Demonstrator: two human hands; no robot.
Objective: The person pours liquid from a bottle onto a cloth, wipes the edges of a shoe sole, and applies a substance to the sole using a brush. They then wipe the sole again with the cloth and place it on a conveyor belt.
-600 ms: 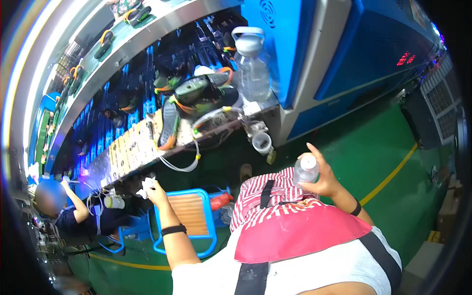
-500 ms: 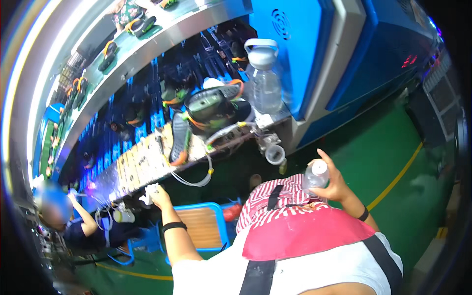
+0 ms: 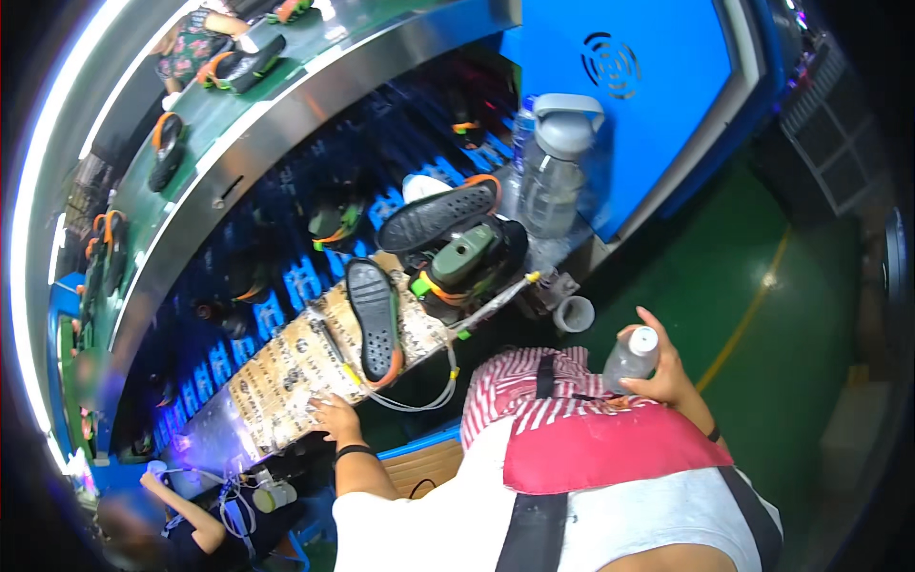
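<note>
My right hand (image 3: 669, 374) is wrapped round a small clear bottle (image 3: 629, 370) with a white cap, held in front of the red-and-white striped apron (image 3: 519, 391). At the near edge of the work bench, my left hand (image 3: 335, 419) reaches over the patterned board (image 3: 276, 391) with its fingers spread; nothing shows in it. Just beyond that hand lies a dark shoe sole (image 3: 373, 315) with an orange end, beside a slim pen-like tool (image 3: 329, 338). Farther back, another sole (image 3: 438, 214) rests by a green-and-black shoe part (image 3: 462, 253).
A large clear water jug (image 3: 553, 181) with a grey lid stands by the blue machine (image 3: 648, 124). White tubing (image 3: 429, 400) loops off the bench edge near a hanging cup (image 3: 574, 315). A conveyor (image 3: 214, 143) carries sandals. A co-worker's arm (image 3: 186, 505) is at lower left.
My left hand has moved from beside the bench onto the board's edge, and the crumpled white tissue it held no longer shows. My right hand still holds the bottle. The view has shifted.
</note>
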